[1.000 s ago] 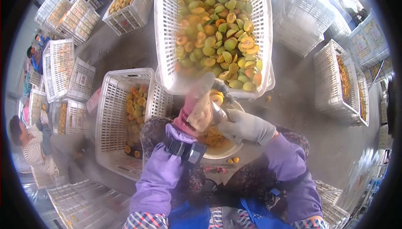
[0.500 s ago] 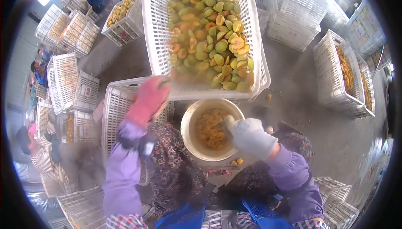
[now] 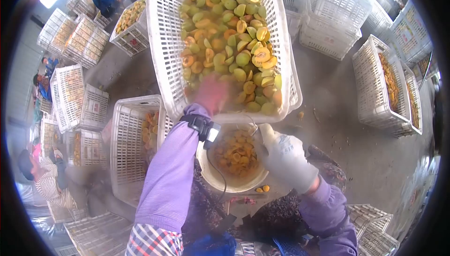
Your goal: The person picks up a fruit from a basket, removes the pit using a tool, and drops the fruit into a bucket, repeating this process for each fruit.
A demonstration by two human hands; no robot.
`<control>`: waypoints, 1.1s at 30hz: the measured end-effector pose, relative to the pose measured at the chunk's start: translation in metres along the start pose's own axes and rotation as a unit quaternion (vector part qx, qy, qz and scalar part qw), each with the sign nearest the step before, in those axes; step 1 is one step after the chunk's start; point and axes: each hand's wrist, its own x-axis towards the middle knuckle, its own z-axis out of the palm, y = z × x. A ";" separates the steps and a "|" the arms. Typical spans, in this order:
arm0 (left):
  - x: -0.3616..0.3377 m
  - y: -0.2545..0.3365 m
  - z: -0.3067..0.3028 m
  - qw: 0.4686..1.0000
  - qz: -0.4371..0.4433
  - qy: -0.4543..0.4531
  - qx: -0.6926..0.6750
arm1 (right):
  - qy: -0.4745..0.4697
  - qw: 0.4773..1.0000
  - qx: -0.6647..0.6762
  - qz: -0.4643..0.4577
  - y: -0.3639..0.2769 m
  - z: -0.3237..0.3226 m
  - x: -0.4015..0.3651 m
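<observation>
Left hand: pink glove, blurred, over near wall of fruit crate; grip state impossible to tell.
Right hand: white glove, grip clenched, touching bowl rim at 3 o'clock.
Bowl: at 6 o'clock from crate, holding orange pieces.
Halved fruit: filling crate.

The left hand is a blur (grip unreadable); the crate hides the far rim of the bowl.
</observation>
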 end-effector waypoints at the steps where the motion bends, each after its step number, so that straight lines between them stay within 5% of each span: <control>1: 0.003 -0.006 -0.004 0.997 0.019 -0.004 -0.072 | 0.014 1.000 0.014 0.002 0.000 0.001 0.001; 2: 0.002 -0.008 -0.004 0.948 -0.064 -0.061 -0.307 | 0.029 0.999 0.029 0.005 0.001 0.001 0.001; 3: -0.001 0.002 -0.015 0.839 -0.166 -0.077 -0.512 | 0.043 0.998 0.044 0.006 0.000 0.002 0.002; 6: -0.045 0.004 -0.028 0.789 -0.001 -0.070 -0.610 | 0.042 0.996 0.077 0.006 -0.006 0.006 0.011; 9: -0.093 0.012 -0.034 0.694 -0.071 -0.061 -0.714 | 0.014 0.997 0.071 0.014 -0.018 0.012 0.018; 17: -0.138 0.017 -0.026 0.662 -0.068 -0.025 -0.746 | -0.049 0.999 0.005 -0.013 -0.028 0.035 0.020; 21: -0.136 0.021 -0.020 0.679 -0.065 0.034 -0.730 | -0.070 0.997 0.003 -0.008 -0.032 0.042 0.021; 24: -0.142 0.023 -0.019 0.768 -0.088 0.064 -0.631 | -0.109 0.993 0.019 0.026 -0.039 0.038 0.025; 27: -0.144 0.038 -0.038 0.920 0.044 0.167 -0.352 | -0.103 0.994 0.017 0.029 -0.039 0.042 0.026; 30: -0.145 0.054 -0.057 0.952 0.130 0.229 -0.154 | -0.105 0.994 0.004 0.016 -0.037 0.043 0.028; 32: -0.143 0.048 -0.046 0.936 0.047 0.201 -0.285 | -0.123 0.992 0.001 0.023 -0.037 0.041 0.028; 33: -0.137 0.036 -0.026 0.888 -0.045 0.160 -0.429 | -0.134 0.990 0.003 0.033 -0.039 0.040 0.027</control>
